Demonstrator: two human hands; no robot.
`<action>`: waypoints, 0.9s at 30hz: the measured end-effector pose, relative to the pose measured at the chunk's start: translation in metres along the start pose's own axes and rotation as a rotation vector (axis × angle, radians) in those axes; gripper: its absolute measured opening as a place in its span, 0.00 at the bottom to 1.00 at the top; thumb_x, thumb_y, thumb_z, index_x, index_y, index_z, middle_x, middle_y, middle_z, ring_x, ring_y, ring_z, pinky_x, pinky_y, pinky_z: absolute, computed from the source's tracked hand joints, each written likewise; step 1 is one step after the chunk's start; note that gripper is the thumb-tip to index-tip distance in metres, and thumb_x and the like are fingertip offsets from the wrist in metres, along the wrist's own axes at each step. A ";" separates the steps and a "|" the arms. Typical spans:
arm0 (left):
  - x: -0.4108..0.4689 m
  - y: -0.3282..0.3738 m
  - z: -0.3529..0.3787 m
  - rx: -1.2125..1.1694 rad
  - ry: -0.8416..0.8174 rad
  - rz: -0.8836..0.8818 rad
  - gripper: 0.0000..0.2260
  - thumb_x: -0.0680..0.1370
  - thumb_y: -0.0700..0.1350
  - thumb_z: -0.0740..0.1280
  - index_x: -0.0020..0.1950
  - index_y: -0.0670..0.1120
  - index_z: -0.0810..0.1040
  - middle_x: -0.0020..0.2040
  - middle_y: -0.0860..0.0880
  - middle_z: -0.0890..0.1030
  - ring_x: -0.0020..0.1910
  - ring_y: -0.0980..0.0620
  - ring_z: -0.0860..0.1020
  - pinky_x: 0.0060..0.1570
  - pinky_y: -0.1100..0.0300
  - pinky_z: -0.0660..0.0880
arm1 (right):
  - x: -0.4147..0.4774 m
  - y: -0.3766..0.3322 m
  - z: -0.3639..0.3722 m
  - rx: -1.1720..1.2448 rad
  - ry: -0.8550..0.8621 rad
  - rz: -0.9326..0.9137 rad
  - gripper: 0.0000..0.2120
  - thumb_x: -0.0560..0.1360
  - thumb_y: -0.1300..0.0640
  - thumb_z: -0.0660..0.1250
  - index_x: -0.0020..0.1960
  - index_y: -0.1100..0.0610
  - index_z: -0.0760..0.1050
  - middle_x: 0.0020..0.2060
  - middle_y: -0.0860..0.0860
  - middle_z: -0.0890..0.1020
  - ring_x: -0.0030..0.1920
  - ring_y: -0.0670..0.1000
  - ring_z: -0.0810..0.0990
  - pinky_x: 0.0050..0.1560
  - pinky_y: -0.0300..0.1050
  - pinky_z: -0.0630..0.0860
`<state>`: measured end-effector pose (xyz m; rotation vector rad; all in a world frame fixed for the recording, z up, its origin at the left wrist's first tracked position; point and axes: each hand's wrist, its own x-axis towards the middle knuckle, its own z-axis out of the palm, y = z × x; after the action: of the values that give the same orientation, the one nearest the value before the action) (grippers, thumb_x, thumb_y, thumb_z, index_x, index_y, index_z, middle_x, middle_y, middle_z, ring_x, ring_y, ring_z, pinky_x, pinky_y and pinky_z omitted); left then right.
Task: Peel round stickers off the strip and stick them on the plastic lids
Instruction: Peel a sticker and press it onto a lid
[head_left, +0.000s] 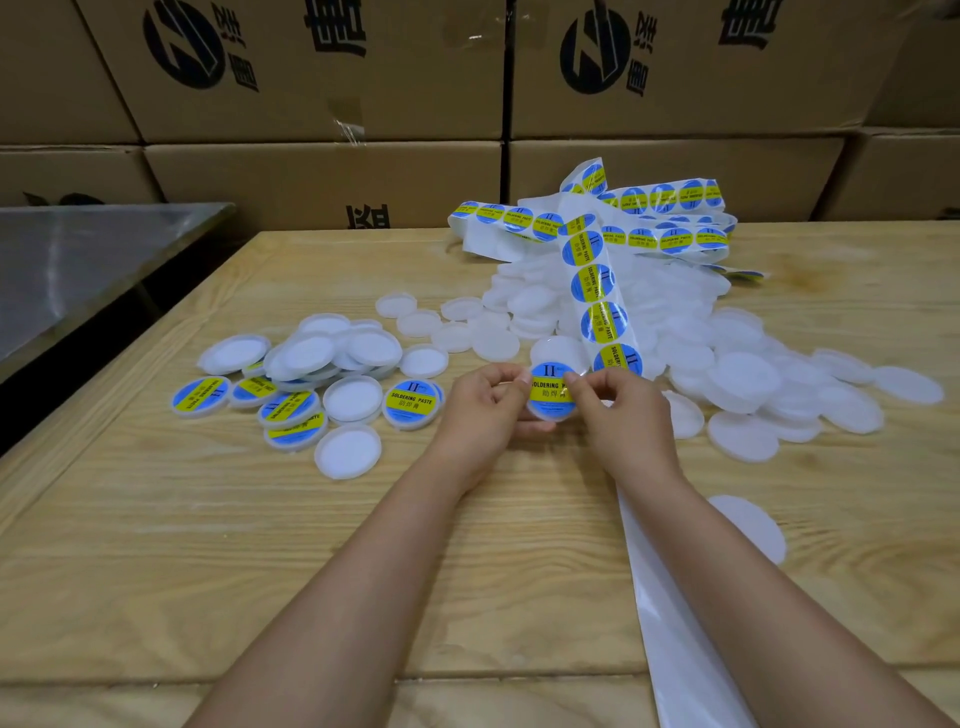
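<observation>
One lid (549, 417), sticker (551, 391) reading "SOLDERING PASTE", is pinched by the left hand (483, 410) and right hand (618, 415).

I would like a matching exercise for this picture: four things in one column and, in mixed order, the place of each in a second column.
1. sticker strip
2. held lid
3. labelled lids
4. heap of plain lids

a. between the left hand and right hand
b. on the table, right of both hands
c. draped over the far heap, toward the right hand
d. on the table, left of both hands

Pairs: 1-c; 2-a; 3-d; 4-b
</observation>
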<state>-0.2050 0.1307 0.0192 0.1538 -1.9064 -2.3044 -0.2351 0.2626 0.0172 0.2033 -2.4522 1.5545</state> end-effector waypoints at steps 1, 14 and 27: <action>0.000 -0.001 0.001 0.021 0.011 0.014 0.07 0.80 0.40 0.61 0.55 0.37 0.74 0.37 0.46 0.84 0.36 0.49 0.83 0.38 0.60 0.81 | -0.001 0.000 0.000 -0.017 0.010 -0.007 0.12 0.75 0.51 0.67 0.38 0.57 0.78 0.34 0.44 0.79 0.38 0.39 0.75 0.36 0.25 0.66; -0.003 -0.006 0.006 0.177 0.103 0.084 0.05 0.80 0.41 0.63 0.52 0.40 0.74 0.32 0.52 0.83 0.24 0.52 0.79 0.28 0.61 0.76 | -0.008 -0.008 0.006 -0.225 0.098 -0.141 0.10 0.76 0.53 0.67 0.41 0.59 0.77 0.38 0.51 0.82 0.43 0.54 0.79 0.47 0.49 0.70; -0.004 -0.007 0.013 0.112 0.183 0.095 0.05 0.80 0.41 0.62 0.44 0.47 0.73 0.30 0.55 0.82 0.23 0.54 0.79 0.28 0.60 0.77 | -0.009 -0.003 0.007 -0.448 0.188 -0.314 0.13 0.75 0.52 0.67 0.43 0.62 0.80 0.40 0.55 0.83 0.46 0.57 0.79 0.71 0.54 0.51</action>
<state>-0.2038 0.1451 0.0150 0.2710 -1.9066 -2.0481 -0.2265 0.2551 0.0141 0.3247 -2.4010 0.8354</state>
